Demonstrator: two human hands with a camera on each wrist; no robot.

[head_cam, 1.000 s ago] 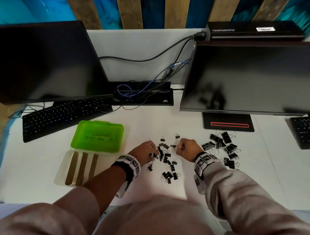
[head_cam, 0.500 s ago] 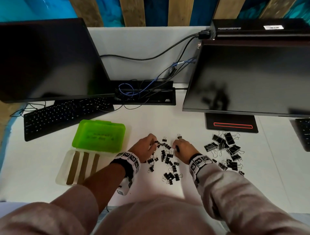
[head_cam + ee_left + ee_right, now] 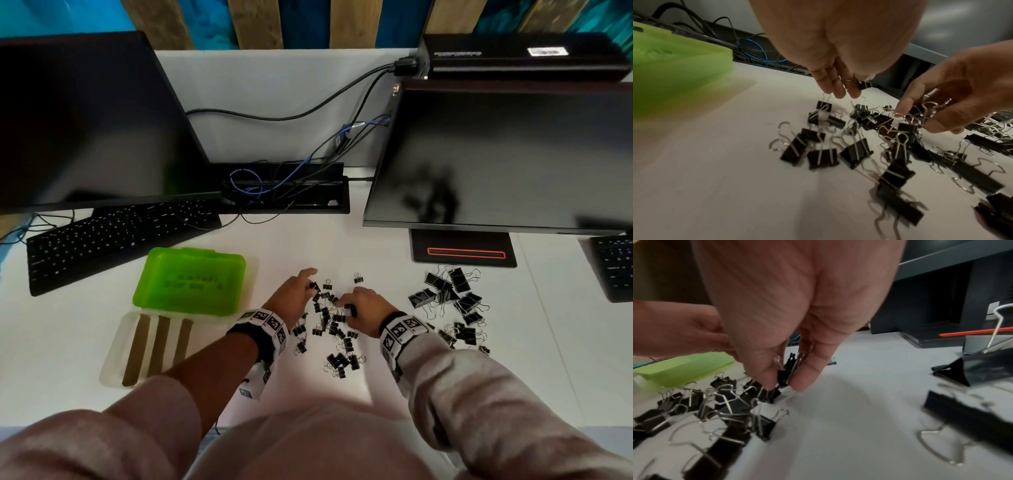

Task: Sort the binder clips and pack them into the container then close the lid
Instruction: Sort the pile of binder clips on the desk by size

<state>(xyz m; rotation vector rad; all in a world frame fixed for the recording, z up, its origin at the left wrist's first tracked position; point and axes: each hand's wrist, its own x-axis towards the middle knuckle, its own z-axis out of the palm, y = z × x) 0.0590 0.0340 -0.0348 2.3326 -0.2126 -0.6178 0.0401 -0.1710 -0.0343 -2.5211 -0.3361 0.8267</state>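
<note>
At a white desk (image 3: 342, 246), the green hinged lid (image 3: 190, 279) of the clear compartmented container (image 3: 113, 356) lies open, well left of the fingers and still unfilled. Larger black clips (image 3: 448, 298) sit sorted right of the fingers. Since a second ago both hands have pushed farther into the small glossy steel clips (image 3: 334, 325) with looped wire handles: the left hand (image 3: 291, 298) pinches one at its fingertips, and the right hand (image 3: 363, 310) pinches another, so sorting continues.
</note>
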